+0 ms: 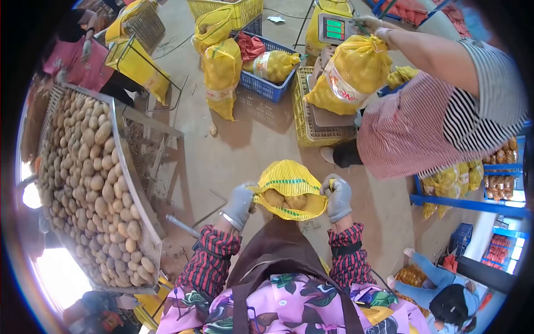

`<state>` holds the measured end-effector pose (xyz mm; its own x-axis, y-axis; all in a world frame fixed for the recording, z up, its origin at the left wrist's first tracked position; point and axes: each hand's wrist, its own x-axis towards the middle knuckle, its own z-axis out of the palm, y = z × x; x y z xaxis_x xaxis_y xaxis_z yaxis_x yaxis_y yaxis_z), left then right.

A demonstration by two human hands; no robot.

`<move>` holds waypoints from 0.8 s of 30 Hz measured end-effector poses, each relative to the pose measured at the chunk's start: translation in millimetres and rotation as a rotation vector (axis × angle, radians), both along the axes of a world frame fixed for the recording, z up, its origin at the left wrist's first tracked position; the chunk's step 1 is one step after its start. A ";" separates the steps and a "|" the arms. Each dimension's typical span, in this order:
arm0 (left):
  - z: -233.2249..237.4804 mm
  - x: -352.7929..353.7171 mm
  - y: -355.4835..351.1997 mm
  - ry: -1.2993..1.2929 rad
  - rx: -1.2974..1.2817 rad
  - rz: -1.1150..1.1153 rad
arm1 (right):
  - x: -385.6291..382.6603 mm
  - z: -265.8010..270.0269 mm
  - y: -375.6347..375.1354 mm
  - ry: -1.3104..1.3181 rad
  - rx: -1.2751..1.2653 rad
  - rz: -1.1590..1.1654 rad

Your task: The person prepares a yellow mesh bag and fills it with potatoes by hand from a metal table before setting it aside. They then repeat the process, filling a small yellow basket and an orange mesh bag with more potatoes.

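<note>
A yellow mesh bag (289, 177) hangs in front of me with its mouth spread wide, and a few potatoes (296, 201) show inside it. My left hand (240, 206), in a grey glove, is closed on the left side of the bag's rim. On the opposite side my right hand (337, 198), gloved the same way, grips the rim too. The lower part of the bag is hidden below its mouth and behind my brown apron (275, 250).
A sorting table (136, 183) heaped with potatoes stands at left. At upper right a co-worker (411, 122) holds a full yellow bag (364, 67) on a scale beside its display (334, 28). A blue crate (272, 89) and filled bag (221, 72) stand ahead. Another person (445, 295) is lower right.
</note>
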<state>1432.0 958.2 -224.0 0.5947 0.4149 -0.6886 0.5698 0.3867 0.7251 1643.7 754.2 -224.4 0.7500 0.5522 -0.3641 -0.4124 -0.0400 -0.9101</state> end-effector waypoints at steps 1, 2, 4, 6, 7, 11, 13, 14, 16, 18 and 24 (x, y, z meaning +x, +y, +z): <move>-1.7 15.3 14.9 0.006 0.033 -0.004 | 14.4 -1.3 16.4 0.015 -0.004 0.004; 6.8 38.6 30.3 0.015 0.066 -0.007 | 30.8 -4.7 32.3 0.042 -0.007 -0.008; 6.5 76.5 63.6 0.062 -0.335 0.315 | 58.3 -11.4 59.9 0.084 -0.017 -0.019; -16.7 102.4 91.0 -0.017 0.748 -0.480 | 86.7 -16.4 81.6 0.209 0.049 -0.102; -16.4 126.3 100.4 -0.008 0.738 -0.475 | 100.4 -17.7 92.7 0.268 0.061 -0.118; -35.6 209.0 154.6 -0.191 0.250 0.088 | 147.3 -43.6 131.3 0.265 -0.003 -0.067; -84.0 237.8 197.5 -0.310 0.411 -0.010 | 172.6 -75.6 149.7 0.252 0.037 -0.035; -117.7 249.3 222.3 -0.236 0.608 -0.140 | 182.0 -90.7 159.4 0.244 0.072 -0.015; -132.3 256.0 230.4 -0.143 0.791 -0.270 | 194.6 -103.4 183.8 0.263 0.042 -0.028; -88.8 287.8 218.5 -0.043 -0.006 0.423 | 211.9 -126.7 207.0 0.348 0.034 -0.080; -55.4 209.6 166.8 -0.327 -0.072 0.457 | 228.4 -121.9 283.5 -0.184 0.087 -0.034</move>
<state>1641.5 1125.0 -279.3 0.5529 0.6389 -0.5348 0.0828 0.5966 0.7983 1872.1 1037.7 -346.3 0.8179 0.5492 -0.1715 -0.2390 0.0532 -0.9696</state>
